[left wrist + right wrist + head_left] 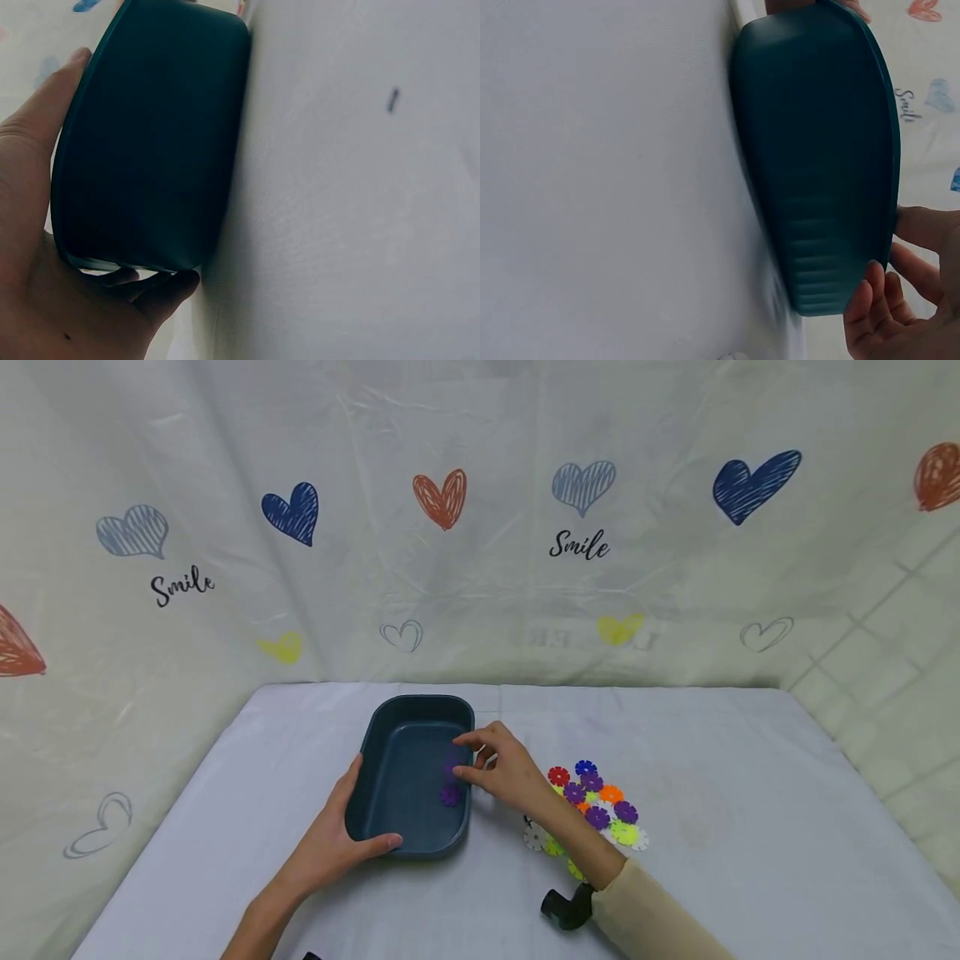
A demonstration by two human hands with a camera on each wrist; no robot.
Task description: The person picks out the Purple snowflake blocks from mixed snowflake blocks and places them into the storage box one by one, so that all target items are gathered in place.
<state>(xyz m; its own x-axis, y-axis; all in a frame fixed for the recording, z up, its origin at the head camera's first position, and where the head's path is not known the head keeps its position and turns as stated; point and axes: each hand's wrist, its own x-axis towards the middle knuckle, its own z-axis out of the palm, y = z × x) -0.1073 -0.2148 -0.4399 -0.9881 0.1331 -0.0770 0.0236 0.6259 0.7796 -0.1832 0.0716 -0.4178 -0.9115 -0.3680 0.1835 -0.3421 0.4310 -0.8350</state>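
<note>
A dark teal rectangular tray [408, 839] with rounded corners stands on the white-covered table. My left hand [337, 835] grips its left side and near corner, the thumb over the near rim; the left wrist view shows this hand [45, 225] against the tray's outer wall [157, 135]. Over the right rim is my right hand [504, 768], thumb and forefinger apart, with no piece visible between them. Purple flower-shaped plastic discs [451, 795] lie inside the tray, close below those fingertips. In the right wrist view, the right hand's fingers [877, 315] are slightly bent beside the tray.
Right of the tray, partly behind my right forearm, lies a loose pile of flower-shaped discs [597, 817] in purple, yellow, orange, red, blue and white. A black pipe-like object [567, 910] is by the right sleeve. A curtain printed with hearts [480, 568] hangs behind the table.
</note>
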